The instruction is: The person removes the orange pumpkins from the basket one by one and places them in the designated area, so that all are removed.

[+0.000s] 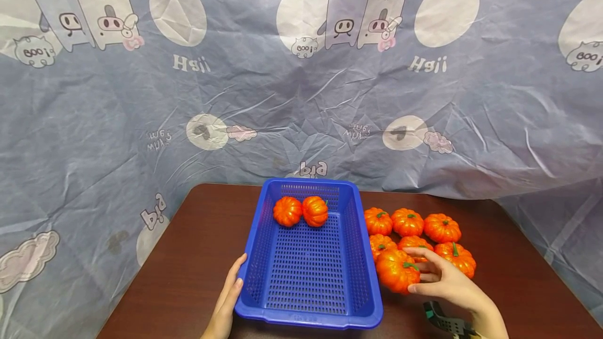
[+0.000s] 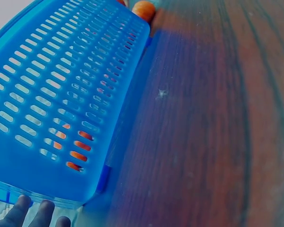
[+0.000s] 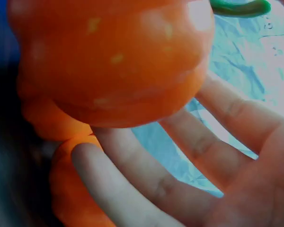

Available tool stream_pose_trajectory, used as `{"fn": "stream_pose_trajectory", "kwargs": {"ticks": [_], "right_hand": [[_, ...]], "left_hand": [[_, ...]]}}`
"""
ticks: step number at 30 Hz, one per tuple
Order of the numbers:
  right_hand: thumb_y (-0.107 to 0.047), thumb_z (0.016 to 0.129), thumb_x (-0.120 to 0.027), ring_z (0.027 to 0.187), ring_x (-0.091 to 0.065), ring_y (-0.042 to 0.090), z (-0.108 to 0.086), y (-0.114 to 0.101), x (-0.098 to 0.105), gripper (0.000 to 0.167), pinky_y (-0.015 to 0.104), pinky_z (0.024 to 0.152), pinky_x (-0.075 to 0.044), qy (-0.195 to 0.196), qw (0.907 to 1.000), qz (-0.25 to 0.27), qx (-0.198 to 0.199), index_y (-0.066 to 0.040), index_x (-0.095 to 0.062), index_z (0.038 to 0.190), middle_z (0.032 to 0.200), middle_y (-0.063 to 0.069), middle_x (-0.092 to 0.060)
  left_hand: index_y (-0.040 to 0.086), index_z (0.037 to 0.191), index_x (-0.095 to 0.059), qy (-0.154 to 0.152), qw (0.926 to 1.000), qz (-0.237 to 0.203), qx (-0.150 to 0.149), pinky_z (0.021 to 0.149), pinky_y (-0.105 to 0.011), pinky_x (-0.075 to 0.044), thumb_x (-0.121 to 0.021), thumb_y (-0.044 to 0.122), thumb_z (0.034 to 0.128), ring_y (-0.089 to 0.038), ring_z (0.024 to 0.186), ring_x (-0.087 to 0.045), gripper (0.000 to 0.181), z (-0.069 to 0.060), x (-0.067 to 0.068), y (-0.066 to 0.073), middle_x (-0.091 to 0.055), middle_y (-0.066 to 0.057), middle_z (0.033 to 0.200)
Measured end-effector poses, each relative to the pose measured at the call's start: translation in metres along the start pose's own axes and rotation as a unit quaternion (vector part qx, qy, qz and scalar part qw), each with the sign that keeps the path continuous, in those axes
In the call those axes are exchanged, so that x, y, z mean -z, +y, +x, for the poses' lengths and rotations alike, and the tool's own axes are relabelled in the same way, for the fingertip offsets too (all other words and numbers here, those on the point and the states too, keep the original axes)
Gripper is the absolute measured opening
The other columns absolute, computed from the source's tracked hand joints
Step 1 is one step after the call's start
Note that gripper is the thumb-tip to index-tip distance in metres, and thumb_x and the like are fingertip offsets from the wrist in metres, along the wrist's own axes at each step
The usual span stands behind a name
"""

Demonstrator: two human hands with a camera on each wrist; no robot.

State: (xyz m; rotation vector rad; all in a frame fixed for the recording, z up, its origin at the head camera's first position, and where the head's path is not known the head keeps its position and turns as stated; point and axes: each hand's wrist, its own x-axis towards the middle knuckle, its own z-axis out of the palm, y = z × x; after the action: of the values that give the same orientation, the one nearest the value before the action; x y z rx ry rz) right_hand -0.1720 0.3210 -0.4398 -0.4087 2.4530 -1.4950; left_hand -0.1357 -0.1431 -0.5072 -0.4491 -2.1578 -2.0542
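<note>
My right hand holds a small orange toy pumpkin between thumb and fingers, beside the basket's right side. Its green stem shows in the right wrist view, where the fingers reach under and along the pumpkin. My left hand touches the left side of a blue plastic basket, its fingers fairly straight; in the left wrist view the fingertips are by the basket's rim. Two pumpkins, a left one and a right one, lie side by side at the basket's far end.
Several more pumpkins stand in rows on the brown table, right of the basket. A dark strap or bracket sits at my right wrist. Behind the table hangs a grey-blue printed cloth.
</note>
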Motion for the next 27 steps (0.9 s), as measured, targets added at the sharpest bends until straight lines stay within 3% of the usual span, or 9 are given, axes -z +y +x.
{"fn": "stream_pose_trajectory", "kwargs": {"ticks": [7,13,20,27], "right_hand": [[-0.008,0.082,-0.070,0.106,-0.052,0.022,0.003,0.010,-0.002,0.062,0.030,0.079,-0.049,-0.035,0.9987,0.009,0.036,0.001,-0.041,0.136,0.134,0.031,-0.038],[-0.005,0.082,-0.069,0.104,-0.054,0.020,0.006,0.021,-0.002,0.063,0.032,0.078,-0.050,-0.078,0.9950,0.049,0.037,0.003,-0.040,0.136,0.134,0.032,-0.037],[-0.003,0.081,-0.069,0.101,-0.060,0.017,0.011,0.033,-0.005,0.062,0.031,0.079,-0.050,-0.125,0.9879,0.081,0.043,0.004,-0.041,0.135,0.126,0.029,-0.047],[-0.002,0.081,-0.068,0.102,-0.062,0.022,0.014,0.035,-0.008,0.064,0.032,0.079,-0.051,-0.152,0.9816,0.110,0.036,0.009,-0.037,0.136,0.126,0.033,-0.048]], "left_hand": [[0.012,0.148,-0.023,0.003,1.0000,-0.001,0.005,0.096,-0.070,0.002,-0.023,0.016,0.1008,-0.026,0.136,-0.006,0.047,0.000,0.000,0.001,-0.014,-0.017,0.152],[0.011,0.148,-0.023,0.002,1.0000,-0.001,0.003,0.095,-0.070,0.002,-0.023,0.015,0.1008,-0.028,0.136,-0.004,0.047,0.000,0.000,0.001,-0.013,-0.018,0.152],[0.011,0.148,-0.023,0.001,1.0000,0.001,-0.006,0.095,-0.070,0.002,-0.022,0.015,0.1007,0.006,0.131,-0.012,0.047,0.000,0.000,0.000,-0.014,-0.018,0.152],[0.011,0.147,-0.023,0.003,1.0000,0.000,-0.003,0.096,-0.069,0.002,-0.023,0.015,0.1008,0.008,0.130,-0.013,0.047,0.000,0.000,0.001,-0.014,-0.018,0.152]]}}
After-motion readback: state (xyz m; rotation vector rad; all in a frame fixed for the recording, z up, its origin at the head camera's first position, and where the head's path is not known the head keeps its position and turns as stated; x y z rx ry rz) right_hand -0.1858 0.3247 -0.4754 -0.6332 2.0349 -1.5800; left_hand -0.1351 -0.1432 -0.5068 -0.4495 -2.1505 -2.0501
